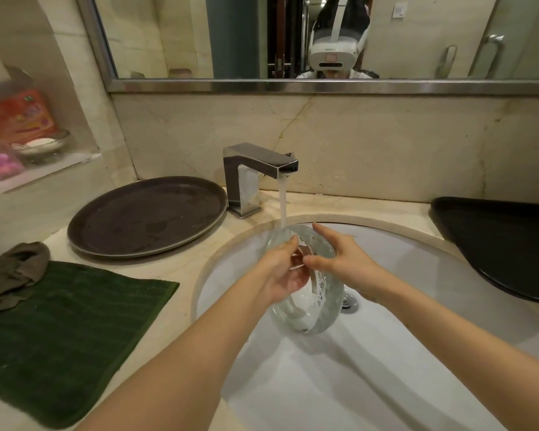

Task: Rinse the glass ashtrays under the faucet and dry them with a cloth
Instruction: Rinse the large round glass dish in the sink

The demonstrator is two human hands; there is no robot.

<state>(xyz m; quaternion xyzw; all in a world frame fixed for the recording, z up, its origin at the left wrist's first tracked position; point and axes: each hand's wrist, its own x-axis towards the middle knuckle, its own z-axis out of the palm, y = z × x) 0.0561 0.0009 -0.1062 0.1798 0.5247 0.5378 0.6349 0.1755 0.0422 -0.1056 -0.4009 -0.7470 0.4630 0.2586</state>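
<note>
At the centre of the frame, a clear glass ashtray (305,293) is held tilted on edge over the white sink (386,353), its upper rim met by the water stream (282,203) from the chrome faucet (255,169). The left hand (282,272) is curled around the near side in a firm grip, while the right hand (346,262) is laid against the far rim with fingers nearly straight. At the left of the frame, a green towel (69,331), a brown cloth (10,275) and a round dark tray (147,216) are seen on the bench (181,265); a black tray (504,241) is seen at the right.
</note>
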